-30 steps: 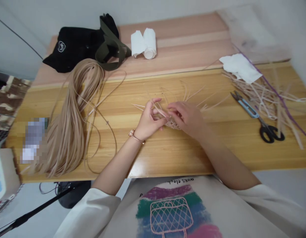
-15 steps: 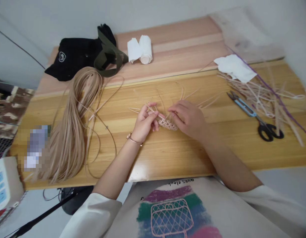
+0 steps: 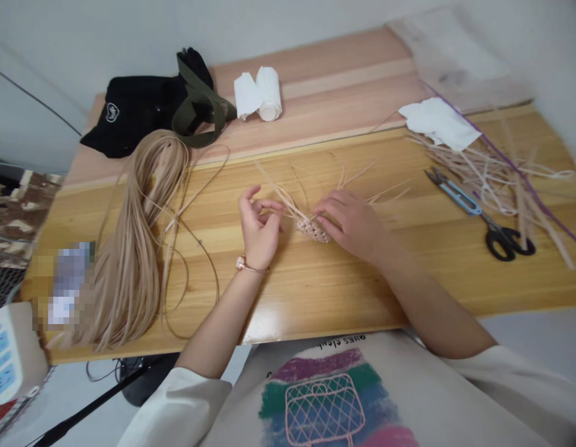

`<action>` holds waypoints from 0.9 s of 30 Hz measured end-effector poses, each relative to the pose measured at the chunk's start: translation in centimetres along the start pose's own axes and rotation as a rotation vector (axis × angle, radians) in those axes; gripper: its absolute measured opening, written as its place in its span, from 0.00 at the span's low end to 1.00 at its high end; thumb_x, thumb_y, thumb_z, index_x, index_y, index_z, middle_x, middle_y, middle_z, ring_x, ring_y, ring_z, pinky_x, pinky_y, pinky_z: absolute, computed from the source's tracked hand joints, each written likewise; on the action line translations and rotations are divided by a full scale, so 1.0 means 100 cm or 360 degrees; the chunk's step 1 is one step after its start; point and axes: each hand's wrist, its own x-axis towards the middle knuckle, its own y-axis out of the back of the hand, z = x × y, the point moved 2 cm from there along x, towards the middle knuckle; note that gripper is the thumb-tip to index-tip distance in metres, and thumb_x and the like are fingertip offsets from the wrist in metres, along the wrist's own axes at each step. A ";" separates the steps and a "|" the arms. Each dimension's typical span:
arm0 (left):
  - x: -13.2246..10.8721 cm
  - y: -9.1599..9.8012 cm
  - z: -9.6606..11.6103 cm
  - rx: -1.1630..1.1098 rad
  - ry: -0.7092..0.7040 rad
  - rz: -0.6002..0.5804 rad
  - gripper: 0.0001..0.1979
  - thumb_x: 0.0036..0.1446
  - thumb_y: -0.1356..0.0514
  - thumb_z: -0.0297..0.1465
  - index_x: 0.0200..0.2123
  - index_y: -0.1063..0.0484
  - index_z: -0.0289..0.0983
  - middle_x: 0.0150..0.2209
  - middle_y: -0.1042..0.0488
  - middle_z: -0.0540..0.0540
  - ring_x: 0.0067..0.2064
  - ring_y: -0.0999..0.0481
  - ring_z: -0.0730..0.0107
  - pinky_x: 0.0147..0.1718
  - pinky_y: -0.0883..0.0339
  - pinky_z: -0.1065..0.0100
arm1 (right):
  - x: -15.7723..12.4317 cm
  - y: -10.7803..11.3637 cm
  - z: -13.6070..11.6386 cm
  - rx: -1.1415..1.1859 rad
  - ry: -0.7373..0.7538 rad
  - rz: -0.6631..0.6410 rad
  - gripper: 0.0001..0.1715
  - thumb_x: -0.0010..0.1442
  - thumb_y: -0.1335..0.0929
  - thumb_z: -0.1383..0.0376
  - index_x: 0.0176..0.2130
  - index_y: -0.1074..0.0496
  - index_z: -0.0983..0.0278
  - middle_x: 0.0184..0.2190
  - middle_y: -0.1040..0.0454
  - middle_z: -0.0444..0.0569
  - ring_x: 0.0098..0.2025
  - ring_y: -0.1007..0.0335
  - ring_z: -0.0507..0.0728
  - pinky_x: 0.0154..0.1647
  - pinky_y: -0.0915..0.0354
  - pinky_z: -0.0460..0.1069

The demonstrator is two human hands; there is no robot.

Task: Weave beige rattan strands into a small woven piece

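A small woven piece (image 3: pixel 313 230) of beige strands lies low over the table in the middle, with loose strand ends fanning out from its far side. My right hand (image 3: pixel 350 223) is closed on its right edge, the thumb and fingers pinching it. To the left, my left hand (image 3: pixel 260 226) is raised with its fingers curled. Between its thumb and forefinger it pinches a thin beige strand (image 3: pixel 292 214) that runs to the woven piece. The fingertips of both hands are partly hidden.
A thick bundle of beige strands (image 3: pixel 133 248) lies at left. Scissors (image 3: pixel 499 242), blue-handled snips (image 3: pixel 455 194) and cut strands (image 3: pixel 493 167) are at right. Behind are a paper roll (image 3: pixel 269 96), a black bag (image 3: pixel 138 112) and a crumpled tissue (image 3: pixel 439 123). A power strip (image 3: pixel 15 354) stands lower left.
My left hand has moved left, off the woven piece, drawing a strand out sideways. More of the weave shows now. My right hand keeps its hold almost in the same place.
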 end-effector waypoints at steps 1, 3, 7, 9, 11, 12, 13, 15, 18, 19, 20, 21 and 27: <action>-0.002 0.002 0.003 0.0162 -0.0201 0.0072 0.25 0.45 0.45 0.24 0.48 0.45 0.38 0.33 0.31 0.51 0.22 0.34 0.80 0.19 0.42 0.74 | 0.000 0.000 0.000 -0.0006 -0.0008 -0.0004 0.09 0.60 0.38 0.68 0.36 0.29 0.67 0.36 0.27 0.54 0.40 0.34 0.59 0.44 0.39 0.52; -0.007 0.004 0.012 0.0522 -0.0636 0.0104 0.22 0.47 0.45 0.24 0.47 0.40 0.37 0.38 0.32 0.46 0.31 0.31 0.74 0.26 0.39 0.71 | 0.000 0.000 0.000 -0.0021 -0.0010 -0.0014 0.09 0.60 0.38 0.69 0.35 0.29 0.66 0.36 0.26 0.53 0.40 0.34 0.59 0.44 0.39 0.52; -0.017 -0.001 0.027 0.1134 -0.1187 -0.0183 0.10 0.50 0.45 0.27 0.37 0.31 0.37 0.43 0.31 0.42 0.47 0.34 0.60 0.45 0.43 0.58 | 0.000 -0.001 -0.001 -0.0053 0.0055 -0.0011 0.10 0.60 0.38 0.68 0.35 0.28 0.66 0.34 0.26 0.53 0.38 0.33 0.59 0.42 0.38 0.52; -0.018 -0.004 0.028 0.1299 -0.1191 -0.0328 0.08 0.50 0.44 0.29 0.35 0.30 0.38 0.45 0.30 0.43 0.50 0.35 0.57 0.48 0.48 0.55 | 0.000 -0.002 -0.001 -0.0071 0.0089 -0.0002 0.11 0.60 0.38 0.68 0.35 0.27 0.67 0.33 0.26 0.53 0.38 0.33 0.59 0.41 0.38 0.52; -0.017 -0.006 0.026 0.1363 -0.1146 -0.0461 0.08 0.51 0.45 0.30 0.36 0.29 0.38 0.44 0.28 0.44 0.52 0.36 0.56 0.49 0.52 0.54 | 0.000 -0.002 -0.002 -0.0093 0.0104 0.0005 0.11 0.61 0.39 0.68 0.35 0.27 0.67 0.32 0.26 0.53 0.38 0.33 0.59 0.41 0.38 0.52; -0.016 -0.007 0.025 0.1368 -0.1133 -0.0523 0.08 0.51 0.45 0.31 0.36 0.30 0.38 0.43 0.27 0.45 0.52 0.36 0.57 0.50 0.53 0.54 | 0.000 -0.003 -0.002 -0.0104 0.0110 0.0007 0.11 0.61 0.39 0.68 0.35 0.27 0.67 0.32 0.26 0.53 0.37 0.33 0.59 0.41 0.38 0.52; -0.016 -0.007 0.024 0.1364 -0.1125 -0.0579 0.08 0.52 0.45 0.31 0.36 0.30 0.38 0.41 0.26 0.46 0.52 0.35 0.58 0.50 0.54 0.55 | -0.001 -0.003 -0.002 -0.0113 0.0117 0.0009 0.12 0.61 0.39 0.68 0.35 0.27 0.66 0.32 0.26 0.52 0.37 0.33 0.59 0.41 0.38 0.52; -0.015 -0.007 0.023 0.1358 -0.1098 -0.0678 0.08 0.52 0.45 0.31 0.36 0.30 0.38 0.37 0.26 0.47 0.49 0.33 0.60 0.49 0.54 0.56 | -0.001 -0.004 -0.002 -0.0119 0.0134 0.0023 0.11 0.60 0.38 0.68 0.35 0.27 0.66 0.32 0.27 0.52 0.37 0.34 0.59 0.41 0.38 0.52; -0.014 -0.007 0.023 0.1341 -0.0982 -0.0800 0.07 0.52 0.44 0.32 0.34 0.31 0.37 0.34 0.27 0.47 0.43 0.32 0.63 0.47 0.51 0.58 | -0.002 -0.003 0.000 -0.0114 0.0121 0.0086 0.10 0.59 0.37 0.68 0.37 0.27 0.66 0.33 0.26 0.52 0.38 0.33 0.59 0.42 0.38 0.52; -0.013 -0.007 0.023 0.1316 -0.0926 -0.0842 0.07 0.52 0.45 0.32 0.34 0.31 0.36 0.34 0.27 0.47 0.42 0.32 0.64 0.46 0.50 0.58 | -0.002 -0.002 0.000 -0.0111 0.0102 0.0115 0.10 0.59 0.37 0.69 0.37 0.27 0.66 0.34 0.26 0.53 0.39 0.33 0.59 0.42 0.38 0.53; -0.013 -0.007 0.023 0.1283 -0.0868 -0.0879 0.07 0.53 0.45 0.32 0.34 0.31 0.36 0.34 0.27 0.47 0.41 0.32 0.65 0.45 0.49 0.59 | -0.002 -0.001 0.001 -0.0107 0.0076 0.0145 0.10 0.59 0.38 0.69 0.37 0.27 0.66 0.34 0.26 0.53 0.39 0.33 0.59 0.42 0.38 0.53; -0.012 -0.007 0.023 0.1246 -0.0808 -0.0909 0.07 0.53 0.45 0.32 0.34 0.31 0.36 0.34 0.27 0.47 0.40 0.31 0.65 0.45 0.48 0.60 | -0.002 0.001 0.003 -0.0098 0.0054 0.0173 0.10 0.59 0.38 0.69 0.36 0.28 0.65 0.34 0.26 0.52 0.39 0.32 0.59 0.42 0.37 0.53; -0.007 -0.007 0.018 0.0984 -0.0473 -0.1038 0.07 0.50 0.42 0.31 0.32 0.30 0.35 0.32 0.26 0.47 0.37 0.29 0.67 0.41 0.41 0.64 | -0.004 0.018 0.007 -0.0002 0.0011 0.0281 0.09 0.59 0.38 0.68 0.36 0.28 0.64 0.31 0.25 0.50 0.34 0.31 0.56 0.37 0.37 0.51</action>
